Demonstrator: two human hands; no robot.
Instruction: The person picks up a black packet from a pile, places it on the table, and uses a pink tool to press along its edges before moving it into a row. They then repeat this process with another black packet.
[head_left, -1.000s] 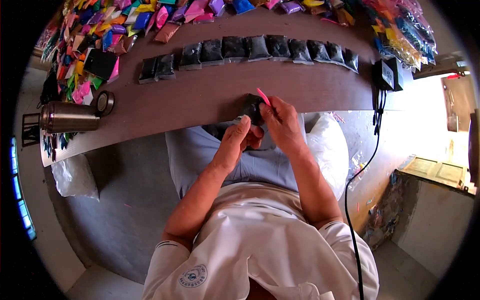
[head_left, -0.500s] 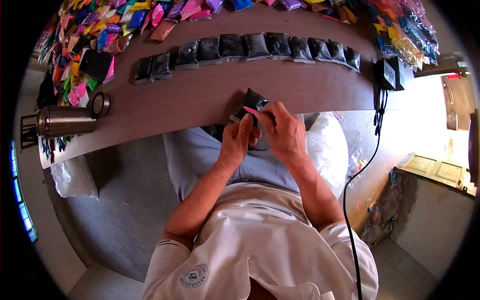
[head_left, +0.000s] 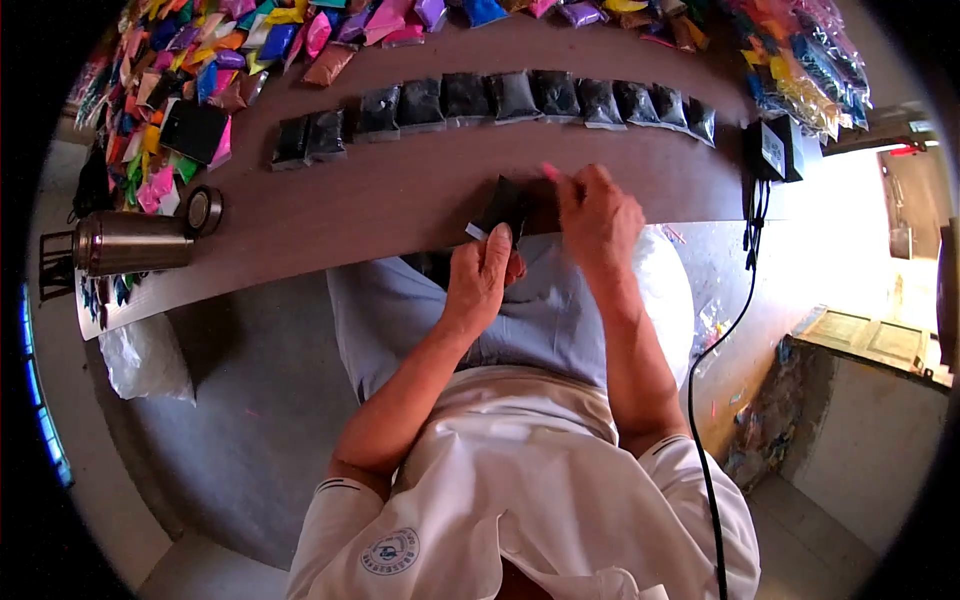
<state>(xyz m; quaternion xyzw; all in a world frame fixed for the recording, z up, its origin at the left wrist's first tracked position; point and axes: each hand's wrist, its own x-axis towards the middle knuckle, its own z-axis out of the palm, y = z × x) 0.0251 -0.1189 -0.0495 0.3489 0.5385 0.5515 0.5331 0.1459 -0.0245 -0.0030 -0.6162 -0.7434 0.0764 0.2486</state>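
Note:
My left hand [head_left: 483, 275] grips a small black powder packet [head_left: 503, 207] by its lower corner at the near edge of the brown table [head_left: 400, 190]. My right hand [head_left: 598, 215] is raised just right of the packet, over the table, with a thin pink stick [head_left: 549, 171] pinched in its fingertips. A row of several similar black packets [head_left: 500, 100] lies flat across the table beyond my hands.
Piles of coloured packets [head_left: 170, 90] crowd the table's far left and top right [head_left: 800, 70]. A steel flask [head_left: 130, 243] and its round lid [head_left: 204, 209] lie at the left. A black adapter [head_left: 775, 148] with a hanging cable [head_left: 740, 310] sits at the right edge. A white sack [head_left: 655, 290] stands beside my knee.
My right hand has lifted away from the packet to the right and farther over the table, carrying the pink stick. The left hand still holds the packet in about the same spot.

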